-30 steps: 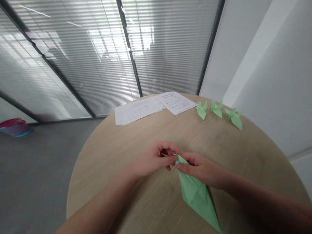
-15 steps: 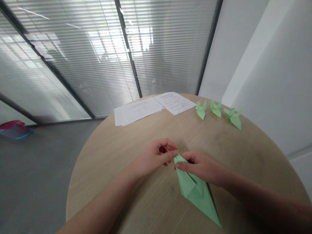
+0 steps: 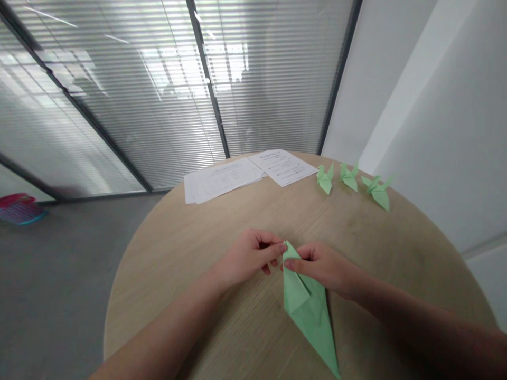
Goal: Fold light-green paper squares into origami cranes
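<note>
Bare left hand [image 3: 249, 258], forearm from between seven and eight o'clock, pinches the top tip of a kite-shaped, pale-green folded paper [image 3: 311, 311]; bare right hand [image 3: 325, 266], forearm from four, pinches just below, thumb uppermost. The paper extends toward five o'clock.

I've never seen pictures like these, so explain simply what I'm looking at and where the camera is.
There's no machine here, just a person's two bare hands. One camera, worn on the head, looks forward and down. The right hand holds a folded green paper near its upper tip; the left hand has its fingertips at that tip. Farther back on the round wooden table lie white sheets and, to their right, three small green paper birds.
</note>
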A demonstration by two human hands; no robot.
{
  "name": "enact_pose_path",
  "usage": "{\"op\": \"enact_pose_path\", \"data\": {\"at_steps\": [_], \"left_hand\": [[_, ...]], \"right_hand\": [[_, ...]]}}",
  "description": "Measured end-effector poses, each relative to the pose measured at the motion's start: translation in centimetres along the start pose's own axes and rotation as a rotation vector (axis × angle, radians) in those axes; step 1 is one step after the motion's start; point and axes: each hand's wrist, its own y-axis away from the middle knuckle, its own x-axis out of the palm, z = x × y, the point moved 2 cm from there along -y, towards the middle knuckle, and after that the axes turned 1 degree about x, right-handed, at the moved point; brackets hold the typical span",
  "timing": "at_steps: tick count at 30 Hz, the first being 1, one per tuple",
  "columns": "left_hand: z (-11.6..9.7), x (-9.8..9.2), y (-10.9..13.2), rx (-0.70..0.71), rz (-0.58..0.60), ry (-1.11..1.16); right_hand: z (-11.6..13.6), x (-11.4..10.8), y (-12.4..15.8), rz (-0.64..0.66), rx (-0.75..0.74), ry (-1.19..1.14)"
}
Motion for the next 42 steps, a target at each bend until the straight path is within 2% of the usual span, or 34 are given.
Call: {"op": "enact_pose_path", "data": {"at_steps": [3, 9, 12, 16, 20, 27, 33, 42], "left_hand": [[0.2, -0.2, 0.0, 0.014, 0.025, 0.089], [0.6, -0.8, 0.1, 0.026, 0.265, 0.279], [0.8, -1.0, 0.1, 0.016, 0.303, 0.306], [1.0, -0.9, -0.1, 0.026, 0.3, 0.302], [0.9, -1.0, -0.1, 0.033, 0.291, 0.281], [0.8, -1.4, -0.3, 0.036, 0.248, 0.211], [0.5, -1.4, -0.3, 0.026, 0.215, 0.093], [0.4, -1.1, -0.3, -0.01, 0.139, 0.092]], "right_hand": [[0.0, 0.1, 0.1, 0.021, 0.009, -0.061], [0.2, 0.2, 0.4, 0.145, 0.009, -0.219], [0.1, 0.2, 0.6, 0.19, 0.043, -0.198], [0.1, 0.2, 0.7, 0.21, 0.072, -0.142], [0.4, 0.2, 0.6, 0.197, 0.023, -0.104], [0.4, 0.1, 0.5, 0.091, -0.052, -0.068], [0.3, -0.1, 0.3, 0.094, -0.058, 0.048], [0.5, -0.1, 0.4, -0.004, -0.08, 0.117]]}}
